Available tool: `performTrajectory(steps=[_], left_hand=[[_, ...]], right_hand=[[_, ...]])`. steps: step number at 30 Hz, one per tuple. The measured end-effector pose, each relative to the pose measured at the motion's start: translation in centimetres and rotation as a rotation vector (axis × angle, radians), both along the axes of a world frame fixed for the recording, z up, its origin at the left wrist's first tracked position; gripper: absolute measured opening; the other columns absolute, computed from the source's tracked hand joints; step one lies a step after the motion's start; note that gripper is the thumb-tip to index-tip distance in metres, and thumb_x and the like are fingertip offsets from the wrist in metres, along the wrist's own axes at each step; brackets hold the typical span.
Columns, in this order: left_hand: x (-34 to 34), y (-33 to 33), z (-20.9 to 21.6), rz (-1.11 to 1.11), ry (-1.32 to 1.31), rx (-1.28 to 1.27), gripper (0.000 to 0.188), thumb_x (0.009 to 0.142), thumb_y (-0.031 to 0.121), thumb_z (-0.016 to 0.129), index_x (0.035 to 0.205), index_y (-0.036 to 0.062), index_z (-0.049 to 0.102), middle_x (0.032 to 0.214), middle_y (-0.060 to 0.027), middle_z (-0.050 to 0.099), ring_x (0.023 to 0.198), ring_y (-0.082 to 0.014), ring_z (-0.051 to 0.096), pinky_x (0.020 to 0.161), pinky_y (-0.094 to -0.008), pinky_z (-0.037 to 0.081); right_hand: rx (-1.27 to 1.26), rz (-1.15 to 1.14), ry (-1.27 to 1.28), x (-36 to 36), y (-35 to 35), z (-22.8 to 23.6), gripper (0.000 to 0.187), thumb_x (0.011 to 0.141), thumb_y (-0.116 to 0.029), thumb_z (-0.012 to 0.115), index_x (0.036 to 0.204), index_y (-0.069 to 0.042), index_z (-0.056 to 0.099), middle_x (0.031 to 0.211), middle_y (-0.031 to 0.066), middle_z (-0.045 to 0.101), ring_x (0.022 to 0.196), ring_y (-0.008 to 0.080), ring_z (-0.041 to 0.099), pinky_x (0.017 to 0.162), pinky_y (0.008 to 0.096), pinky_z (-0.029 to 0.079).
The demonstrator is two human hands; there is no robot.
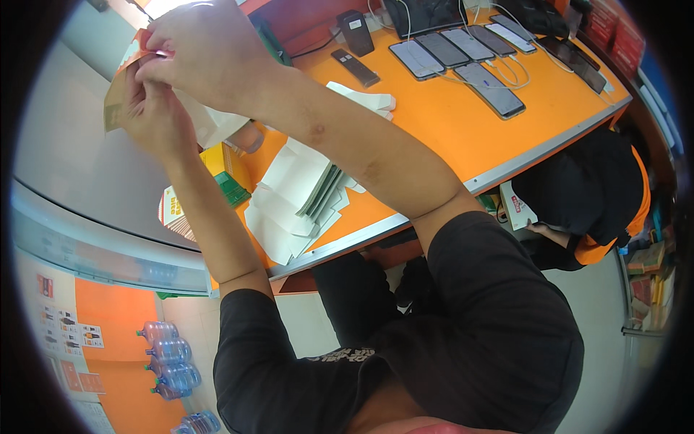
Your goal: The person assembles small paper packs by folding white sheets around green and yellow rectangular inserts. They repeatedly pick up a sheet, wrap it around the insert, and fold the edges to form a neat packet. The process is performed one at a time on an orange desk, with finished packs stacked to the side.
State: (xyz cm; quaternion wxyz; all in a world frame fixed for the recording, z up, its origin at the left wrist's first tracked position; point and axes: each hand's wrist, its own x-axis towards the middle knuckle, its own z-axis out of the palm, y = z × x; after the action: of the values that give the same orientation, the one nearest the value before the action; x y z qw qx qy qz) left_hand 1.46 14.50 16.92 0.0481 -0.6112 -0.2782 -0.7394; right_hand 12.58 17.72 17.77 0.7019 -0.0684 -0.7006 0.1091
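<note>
At the upper left, both my hands are raised over the table's far left part, close together on a small carton (114, 101) with tan and orange-red card faces. My left hand (155, 123) is closed on its lower part. My right hand (199, 47) pinches the upper edge, its fingers beside the left ones. Much of the carton is hidden behind my fingers. Below my arms, a fanned stack of flat white carton blanks (293, 188) lies on the orange table (419, 119). Yellow-and-green cartons (228, 173) stand between my forearms.
Several phones (491, 90) with white cables lie at the back right, near a black phone (355, 67) and a dark box (356, 32). A person in a black top (589, 192) bends beside the table's right edge, holding a white carton (516, 207). Water bottles (173, 352) stand at lower left.
</note>
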Motion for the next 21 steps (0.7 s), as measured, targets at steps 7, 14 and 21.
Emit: performTrajectory(steps=[7,14,21], left_hand=[[2.7,-9.8,1.9,-0.093,0.656,-0.672,0.032,0.097,0.011,0.064,0.126,-0.0016,0.066,0.113,-0.0108,0.07,0.1,-0.012,0.063,0.087,-0.0257,0.049],[2.3,-8.6,1.4,-0.109,0.429,-0.217,0.027,0.09,0.013,0.069,0.114,0.0,0.07,0.105,-0.007,0.069,0.091,-0.0112,0.061,0.076,-0.0229,0.047],[-2.0,-4.7,1.0,0.112,0.454,-0.294,0.02,0.095,0.022,0.071,0.103,0.0036,0.069,0.1,-0.0034,0.066,0.092,-0.0103,0.062,0.085,-0.0241,0.046]], right_hand=[[-0.103,-0.326,-0.209,1.5,5.8,0.2,0.025,0.091,-0.024,0.066,0.106,-0.004,0.068,0.094,0.014,0.072,0.087,0.0259,0.07,0.082,0.0379,0.054],[0.109,0.091,-0.33,4.7,6.0,-0.3,0.023,0.096,-0.02,0.057,0.103,0.0,0.068,0.099,0.0245,0.069,0.093,0.0376,0.068,0.083,0.0428,0.053],[0.248,-0.023,-0.44,3.5,4.5,0.0,0.028,0.097,-0.024,0.061,0.11,0.0,0.069,0.097,0.0152,0.072,0.089,0.0222,0.068,0.082,0.037,0.053]])
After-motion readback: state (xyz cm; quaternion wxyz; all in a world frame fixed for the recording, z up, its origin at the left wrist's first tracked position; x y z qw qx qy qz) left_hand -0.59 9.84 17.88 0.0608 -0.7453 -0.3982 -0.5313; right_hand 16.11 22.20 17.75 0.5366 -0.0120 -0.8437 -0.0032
